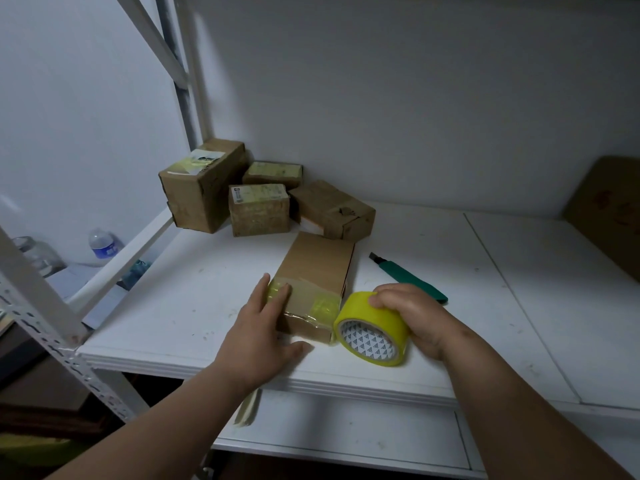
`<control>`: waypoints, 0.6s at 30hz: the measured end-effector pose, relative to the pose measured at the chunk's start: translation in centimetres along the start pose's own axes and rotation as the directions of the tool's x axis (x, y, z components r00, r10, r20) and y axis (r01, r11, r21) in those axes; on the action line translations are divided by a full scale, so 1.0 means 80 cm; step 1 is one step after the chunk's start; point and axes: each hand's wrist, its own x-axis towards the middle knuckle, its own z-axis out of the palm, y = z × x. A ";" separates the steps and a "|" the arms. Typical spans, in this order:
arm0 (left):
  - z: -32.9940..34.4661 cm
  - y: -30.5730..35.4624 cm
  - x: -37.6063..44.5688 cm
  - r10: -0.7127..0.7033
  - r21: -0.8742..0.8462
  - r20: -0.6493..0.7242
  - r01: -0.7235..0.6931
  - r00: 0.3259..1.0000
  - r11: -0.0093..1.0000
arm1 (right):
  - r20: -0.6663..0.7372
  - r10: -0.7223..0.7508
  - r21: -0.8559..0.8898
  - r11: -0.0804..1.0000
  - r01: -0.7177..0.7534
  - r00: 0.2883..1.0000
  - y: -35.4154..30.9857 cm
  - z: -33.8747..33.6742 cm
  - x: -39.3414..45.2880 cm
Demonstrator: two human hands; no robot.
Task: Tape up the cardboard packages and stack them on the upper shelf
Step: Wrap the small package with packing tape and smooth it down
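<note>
My left hand lies flat on the near end of the cardboard package, fingers straight and pressing the yellow tape strip down over the flap, thumb stretched along the shelf board in front of it. My right hand is curled round the tape roll, which stands on edge just beside the package's right corner. The package sits near the front edge of the shelf, lengthwise away from me.

I judge the strip is laid but not yet severed from the roll — I cannot tell from here whether it is still joined. If it is, any pull on the roll could lift the fresh tape or drag the light package sideways towards the edge, since only my flat palm pins it. The tape already looks wrinkled at the front corner; more rubbing may crease it further, not seal it.

The green utility knife lies on the board just behind my right hand, partly hidden by it. Reaching for it means letting go of the roll, which could roll off the front.

Four more taped boxes are piled at the back left corner by the upright, some leaning. A flat sheet of cardboard leans at the far right. A water bottle stands lower down on the left, beyond the rack. Nothing lies between my hands and the package.
</note>
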 end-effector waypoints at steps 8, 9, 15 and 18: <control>-0.018 -0.010 0.016 0.049 0.096 -0.115 -0.038 0.992 0.995 | 0.124 -0.201 0.368 0.919 0.143 0.972 -0.065 0.015 0.000; -0.022 -0.010 0.019 0.063 0.132 -0.152 -0.043 0.986 0.990 | 0.162 -0.242 0.392 0.906 0.162 0.957 -0.077 0.019 0.000; -0.046 0.002 0.022 -0.039 0.032 -0.124 0.043 0.992 0.999 | 0.154 -0.331 0.496 0.841 0.217 0.931 -0.098 0.049 0.014; -0.048 -0.004 0.018 -0.136 -0.002 -0.102 0.137 0.985 0.991 | 0.159 -0.362 0.481 0.841 0.248 0.918 -0.091 0.072 0.022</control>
